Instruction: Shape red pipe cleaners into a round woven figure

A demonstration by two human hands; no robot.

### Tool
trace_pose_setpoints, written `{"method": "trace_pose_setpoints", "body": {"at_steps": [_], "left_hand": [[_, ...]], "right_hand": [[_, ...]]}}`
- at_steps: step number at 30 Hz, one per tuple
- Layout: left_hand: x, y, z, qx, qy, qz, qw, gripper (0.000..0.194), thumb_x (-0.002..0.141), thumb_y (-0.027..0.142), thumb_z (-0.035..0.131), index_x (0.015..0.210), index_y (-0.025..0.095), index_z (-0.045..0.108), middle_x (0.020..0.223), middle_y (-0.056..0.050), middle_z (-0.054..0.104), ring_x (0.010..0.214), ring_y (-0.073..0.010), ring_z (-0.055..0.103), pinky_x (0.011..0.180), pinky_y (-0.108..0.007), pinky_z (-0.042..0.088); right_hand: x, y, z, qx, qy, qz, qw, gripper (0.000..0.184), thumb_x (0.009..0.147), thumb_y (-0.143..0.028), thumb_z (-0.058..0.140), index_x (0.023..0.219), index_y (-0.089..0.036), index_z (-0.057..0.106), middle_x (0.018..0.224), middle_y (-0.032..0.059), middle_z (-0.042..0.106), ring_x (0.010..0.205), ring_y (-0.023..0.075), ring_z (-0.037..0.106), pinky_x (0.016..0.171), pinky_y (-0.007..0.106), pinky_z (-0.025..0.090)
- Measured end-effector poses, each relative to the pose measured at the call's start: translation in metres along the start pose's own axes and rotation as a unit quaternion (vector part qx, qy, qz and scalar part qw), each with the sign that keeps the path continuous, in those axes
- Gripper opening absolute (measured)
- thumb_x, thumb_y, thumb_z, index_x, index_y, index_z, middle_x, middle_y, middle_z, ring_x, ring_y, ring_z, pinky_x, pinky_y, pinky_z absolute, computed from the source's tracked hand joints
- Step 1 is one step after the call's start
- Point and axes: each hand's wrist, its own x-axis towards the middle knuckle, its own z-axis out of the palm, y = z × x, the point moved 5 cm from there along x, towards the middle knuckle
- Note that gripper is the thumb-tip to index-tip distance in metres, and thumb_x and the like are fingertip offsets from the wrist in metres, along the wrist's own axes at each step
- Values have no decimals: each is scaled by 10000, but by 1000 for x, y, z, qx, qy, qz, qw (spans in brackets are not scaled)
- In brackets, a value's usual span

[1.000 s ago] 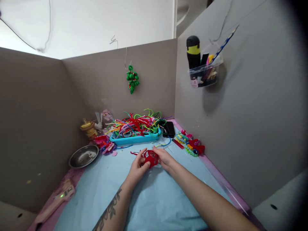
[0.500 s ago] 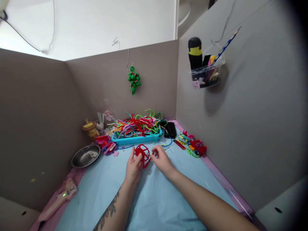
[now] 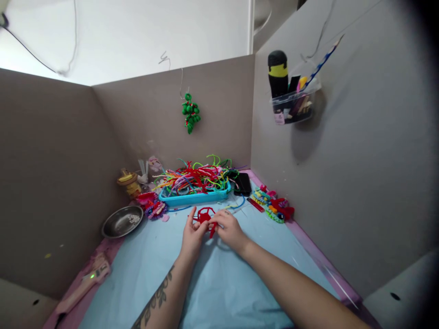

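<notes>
A red pipe-cleaner piece point(image 3: 206, 216), round and spoked like a wheel, is held up over the middle of the table. My left hand point(image 3: 194, 234) grips its left and lower side between thumb and fingers. At its right edge, my right hand point(image 3: 227, 227) is closed, fingertips pinching the red pipe cleaner. A red end points down between the two hands. Behind them stands a blue tray point(image 3: 195, 199) heaped with loose pipe cleaners point(image 3: 202, 177) in many colours. The fingers cover part of the red piece.
A metal bowl point(image 3: 118, 225) with small white bits sits left, above a pink glue gun point(image 3: 85, 284) with a green light. Colourful pipe-cleaner figures point(image 3: 274, 204) lie right, near a black phone point(image 3: 243, 184). Grey partitions point(image 3: 219, 114) enclose the table; a tub point(image 3: 291, 109) hangs on the right one.
My right hand has moved slightly left, onto the red piece's edge, its fingers closer to my left hand. The red piece has turned and tilted a little.
</notes>
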Motion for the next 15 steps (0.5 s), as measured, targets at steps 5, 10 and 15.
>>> {"method": "trace_pose_setpoints", "body": {"at_steps": [5, 10, 15], "left_hand": [[0, 4, 6, 23, -28, -7, 999, 913, 640, 292, 733, 1391, 191, 224, 690, -10, 662, 670, -153, 633, 708, -292, 474], [0, -2, 4, 7, -32, -33, 999, 949, 629, 312, 738, 1397, 189, 194, 811, -66, 689, 724, -179, 648, 729, -314, 479], [1, -5, 7, 2, -63, -14, 998, 1054, 584, 257, 775, 1406, 176, 120, 904, -88, 683, 815, -179, 639, 773, -291, 463]], "right_hand": [[6, 25, -9, 101, 68, 169, 978, 89, 682, -174, 580, 642, -186, 658, 757, 23, 540, 738, 155, 518, 675, 275, 424], [6, 31, -7, 159, 54, 200, 965, 88, 662, -235, 581, 623, -170, 627, 707, 4, 554, 678, 138, 499, 645, 256, 407], [4, 37, -3, 269, 59, 256, 927, 102, 637, -252, 599, 588, -162, 604, 628, -9, 567, 614, 120, 485, 610, 243, 386]]}}
